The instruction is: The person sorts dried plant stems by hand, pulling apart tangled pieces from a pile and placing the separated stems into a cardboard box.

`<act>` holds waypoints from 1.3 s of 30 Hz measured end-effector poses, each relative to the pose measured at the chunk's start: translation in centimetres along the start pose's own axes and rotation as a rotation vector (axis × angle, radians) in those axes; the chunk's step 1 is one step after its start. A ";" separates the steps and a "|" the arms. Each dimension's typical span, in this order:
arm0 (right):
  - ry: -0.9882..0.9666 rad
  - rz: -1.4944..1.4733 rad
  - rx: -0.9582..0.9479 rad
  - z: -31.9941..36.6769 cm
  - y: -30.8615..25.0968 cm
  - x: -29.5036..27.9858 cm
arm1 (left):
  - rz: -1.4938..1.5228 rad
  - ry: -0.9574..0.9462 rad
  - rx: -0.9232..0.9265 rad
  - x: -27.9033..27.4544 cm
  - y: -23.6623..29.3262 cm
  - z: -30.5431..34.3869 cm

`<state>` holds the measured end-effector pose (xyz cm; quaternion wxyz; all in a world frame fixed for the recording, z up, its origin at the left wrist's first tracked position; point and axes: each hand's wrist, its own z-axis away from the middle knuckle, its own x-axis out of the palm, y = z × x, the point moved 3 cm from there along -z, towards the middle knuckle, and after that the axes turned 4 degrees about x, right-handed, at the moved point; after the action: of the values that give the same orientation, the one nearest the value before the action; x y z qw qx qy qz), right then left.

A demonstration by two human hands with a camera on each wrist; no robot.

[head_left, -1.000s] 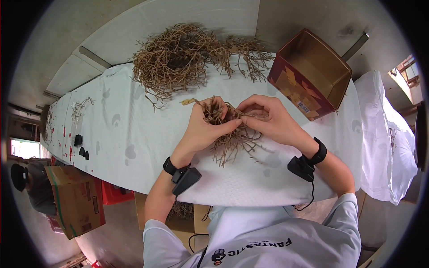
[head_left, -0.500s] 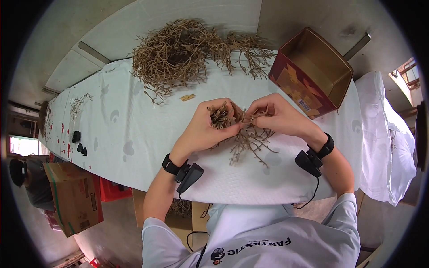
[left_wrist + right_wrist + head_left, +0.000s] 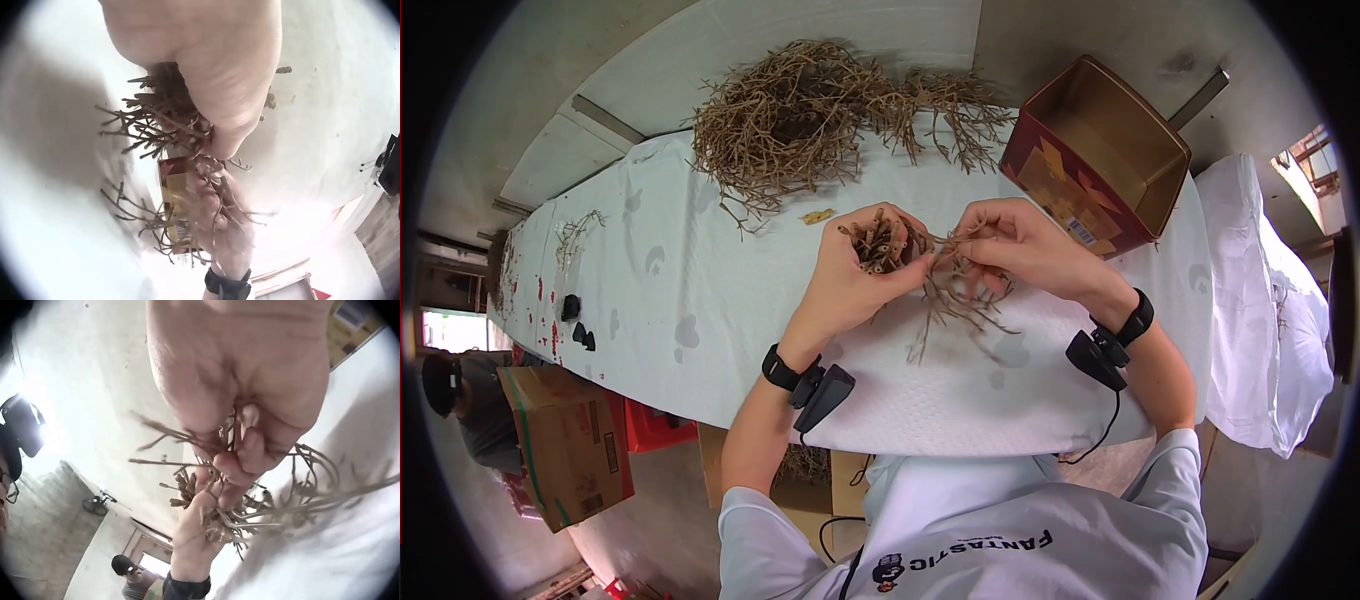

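Near the middle of the white-covered table, the left hand [image 3: 850, 275] grips a bundle of brown twigs [image 3: 880, 243], their cut ends showing between thumb and fingers. Close beside it, the right hand [image 3: 1035, 250] pinches thin branching twigs that hang toward the table's near edge. In the left wrist view, forked twigs [image 3: 147, 125] stick out under the left hand [image 3: 219, 69]. The right wrist view has twigs [image 3: 181, 434] passing between the curled fingers of the right hand [image 3: 244, 381]; the palm hides part of them.
A large twig heap [image 3: 770, 130] lies at the table's far side. Right of it stands a red and gold box [image 3: 1060, 185], open-topped. A yellowish scrap [image 3: 817, 216] and small black objects [image 3: 572, 307] lie on the table [image 3: 730, 400]. Another person [image 3: 485, 415] is at left.
The left hand has tilted the bundle, so its cut ends show more. The right hand has shifted slightly right and up, with its hold on the thin twigs changed.
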<state>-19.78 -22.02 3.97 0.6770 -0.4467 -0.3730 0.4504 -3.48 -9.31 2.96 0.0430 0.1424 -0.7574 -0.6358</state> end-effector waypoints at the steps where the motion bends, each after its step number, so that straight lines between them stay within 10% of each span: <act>1: -0.036 -0.008 0.055 0.2 -0.2 0.0 | 0.008 0.022 0.019 0.0 -0.1 0.0; 28: 0.273 0.654 -0.327 1.7 -2.2 1.4 | 0.121 0.035 0.110 0.9 0.0 0.2; 39: 0.356 0.924 -0.570 2.4 -3.2 0.8 | 0.453 0.059 -0.116 0.8 -0.3 0.0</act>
<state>-20.83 -21.21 7.83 0.3147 -0.7975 -0.1257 0.4991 -4.22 -9.58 2.58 0.2149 -0.0151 -0.7307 -0.6478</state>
